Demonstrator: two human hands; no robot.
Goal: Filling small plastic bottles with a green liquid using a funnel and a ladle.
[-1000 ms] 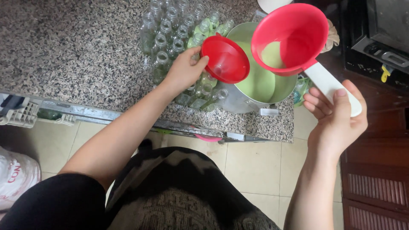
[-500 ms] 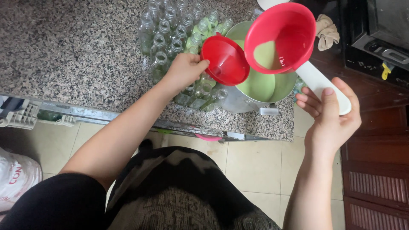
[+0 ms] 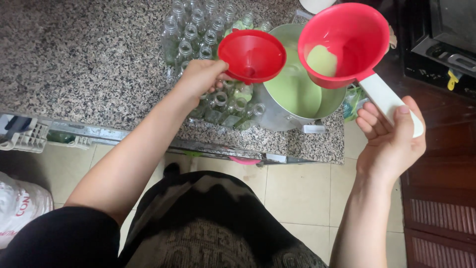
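My left hand grips the rim of a red funnel held over a cluster of several small clear glass bottles on a speckled granite counter. My right hand holds the white handle of a red ladle-like scoop. Pale green liquid lies in the scoop's bowl. The scoop hangs above a metal pot filled with the same pale green liquid, just right of the funnel.
The counter's metal front edge runs across the middle. A dark appliance stands at the right over a wooden cabinet. A white plastic bag lies on the tiled floor at lower left. A white rack sits at the left.
The scoop with green liquid has stayed above the pot, shifting slightly left towards the funnel. My left hand keeps the funnel over the bottles.
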